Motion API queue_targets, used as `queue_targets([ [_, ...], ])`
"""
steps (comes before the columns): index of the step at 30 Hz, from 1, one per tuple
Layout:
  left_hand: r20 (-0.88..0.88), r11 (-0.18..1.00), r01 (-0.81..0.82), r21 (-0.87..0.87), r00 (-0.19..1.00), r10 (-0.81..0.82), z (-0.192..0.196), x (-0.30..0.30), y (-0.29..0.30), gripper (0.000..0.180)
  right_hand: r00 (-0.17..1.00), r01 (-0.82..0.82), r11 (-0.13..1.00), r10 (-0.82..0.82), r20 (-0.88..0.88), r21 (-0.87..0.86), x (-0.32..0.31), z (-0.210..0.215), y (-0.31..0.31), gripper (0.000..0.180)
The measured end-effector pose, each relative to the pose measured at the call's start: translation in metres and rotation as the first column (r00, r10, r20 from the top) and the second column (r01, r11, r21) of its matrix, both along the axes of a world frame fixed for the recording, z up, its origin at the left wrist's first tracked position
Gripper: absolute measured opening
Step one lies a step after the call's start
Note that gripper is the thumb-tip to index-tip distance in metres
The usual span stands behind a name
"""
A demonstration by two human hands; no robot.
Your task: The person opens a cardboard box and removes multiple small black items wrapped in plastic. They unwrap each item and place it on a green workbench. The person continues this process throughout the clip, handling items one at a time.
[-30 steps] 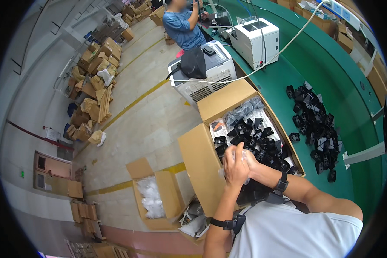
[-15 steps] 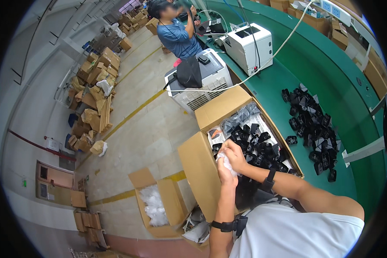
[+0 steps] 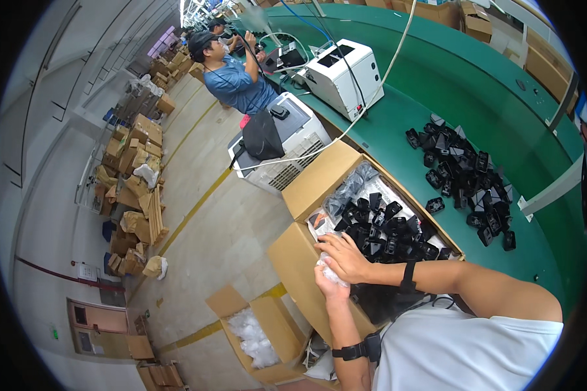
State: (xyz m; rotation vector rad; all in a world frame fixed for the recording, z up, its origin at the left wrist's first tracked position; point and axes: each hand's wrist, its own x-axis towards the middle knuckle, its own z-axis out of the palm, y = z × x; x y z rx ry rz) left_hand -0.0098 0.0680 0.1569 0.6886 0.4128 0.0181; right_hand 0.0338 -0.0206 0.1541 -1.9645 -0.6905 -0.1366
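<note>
- Grey concrete floor [image 3: 209, 215] fills the left half, crossed by a yellow line [image 3: 195, 212]; a long green table [image 3: 437, 98] curves along the right.
- Both hands meet over the near corner of an open cardboard box [image 3: 306, 260]: the left hand [image 3: 331, 285] is closed around a crumpled clear plastic bag [image 3: 331, 274], and the right hand [image 3: 344, 256] lies on top of it, fingers curled on the bag.
- Inside the box, just beyond the hands, lie many small black parts [image 3: 385, 228] on clear wrapping.
- More loose black parts [image 3: 466, 176] are heaped on the table, well apart from the hands.
- A smaller open carton [image 3: 257, 332] with clear bags stands on the floor to the lower left.
- A white machine [image 3: 342, 72] sits farther along the table; a person in a blue shirt [image 3: 235, 81] works beside it.
- Stacked brown cartons [image 3: 134, 195] line the far wall, leaving wide floor between.
</note>
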Motion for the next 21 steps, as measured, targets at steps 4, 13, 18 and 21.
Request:
queue_targets([
  [4,0.03,1.0,0.021,-0.004,0.999,-0.02,-0.004,0.001,0.002,0.059,0.984,0.075,0.989,-0.053,0.167,-0.125,0.004,0.013,0.002,0.049],
  [13,-0.021,0.994,0.03,-0.104,0.999,-0.033,-0.067,-0.018,0.008,0.047,0.993,-0.121,0.981,0.12,0.013,0.154,-0.01,-0.025,-0.006,0.045],
  [18,-0.044,0.988,0.031,-0.15,0.998,-0.038,-0.081,-0.047,0.029,0.018,0.736,-0.539,0.822,0.565,-0.372,0.184,0.027,-0.051,-0.02,0.033],
  [21,-0.189,1.0,0.008,-0.016,0.982,-0.011,-0.067,-0.061,0.027,0.008,0.987,-0.031,0.993,0.013,-0.16,-0.112,0.108,-0.086,-0.028,0.023],
])
